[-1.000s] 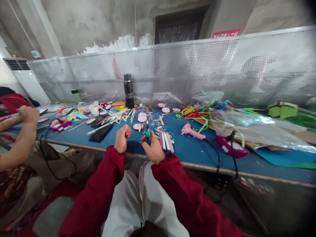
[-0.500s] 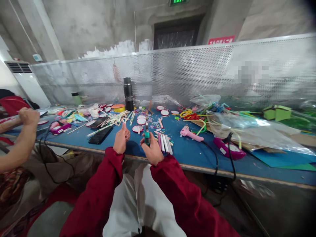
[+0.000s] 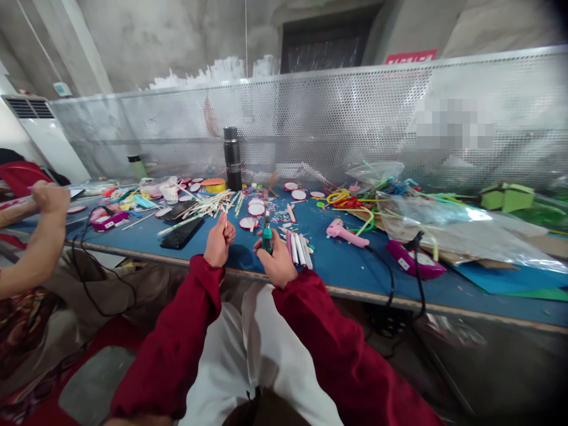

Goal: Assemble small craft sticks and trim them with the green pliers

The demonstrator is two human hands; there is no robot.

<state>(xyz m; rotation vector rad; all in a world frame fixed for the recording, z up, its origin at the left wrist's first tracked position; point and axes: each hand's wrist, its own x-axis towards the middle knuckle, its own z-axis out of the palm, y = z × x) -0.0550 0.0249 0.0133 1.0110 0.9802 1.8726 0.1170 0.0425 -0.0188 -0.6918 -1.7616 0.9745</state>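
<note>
My right hand [image 3: 278, 260] is wrapped round the green handles of small pliers [image 3: 267, 236], their metal jaws pointing away from me. To its left, my left hand [image 3: 219, 241] is closed above the table edge with the thumb on top; whatever it pinches is too small to make out. Pale wooden sticks [image 3: 208, 204] lie in a loose pile just beyond the left hand. Beside the right hand rest several white and pink markers [image 3: 302, 251]. Round red-rimmed white discs [image 3: 249, 223] lie between and beyond my hands.
A black phone [image 3: 181, 234] and a black flask [image 3: 232, 158] stand out on the blue table [image 3: 323, 278]. Rightward are a pink glue gun [image 3: 348, 234], a purple corded box [image 3: 415, 260] and plastic bags [image 3: 444, 228]. Another person's arm [image 3: 39, 236] is at the left.
The view has tipped slightly downward, and the green exit sign has left the picture. Both hands keep nearly the same pose, with the pliers still in the right one.
</note>
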